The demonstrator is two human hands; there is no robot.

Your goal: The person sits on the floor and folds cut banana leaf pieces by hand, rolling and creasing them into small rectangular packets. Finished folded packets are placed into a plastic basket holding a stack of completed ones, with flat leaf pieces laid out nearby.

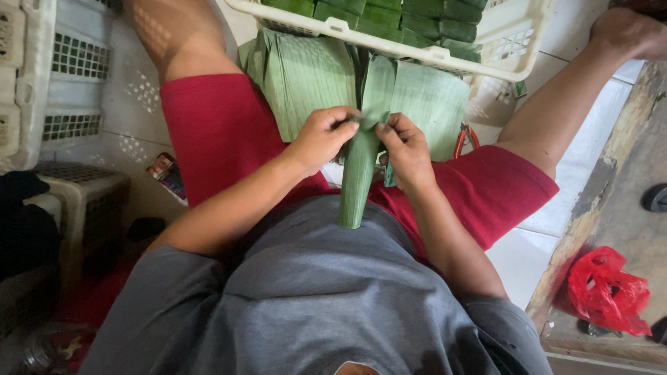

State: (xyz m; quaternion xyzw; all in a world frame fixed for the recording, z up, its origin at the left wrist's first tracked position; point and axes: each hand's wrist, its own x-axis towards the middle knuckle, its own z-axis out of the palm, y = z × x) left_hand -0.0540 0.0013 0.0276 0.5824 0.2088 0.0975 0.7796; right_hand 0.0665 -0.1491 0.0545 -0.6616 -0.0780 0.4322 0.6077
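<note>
I sit in red shorts and a grey shirt, looking down at my lap. My left hand [322, 135] and my right hand [406, 149] both pinch the top of a long green banana-leaf roll [358, 182] that points toward my belly. Just beyond my hands a stack of flat banana-leaf sheets [306, 76] lies across my knees. Farther out, a white plastic basket [511, 42] holds several folded green leaf parcels [403, 17].
White lattice crates [69, 76] stand at the left beside a small plastic stool [83, 201]. A red plastic bag [606, 292] lies by a wooden plank [611, 187] at the right. A red-handled tool [464, 141] peeks out beside my right thigh on the white tiled floor.
</note>
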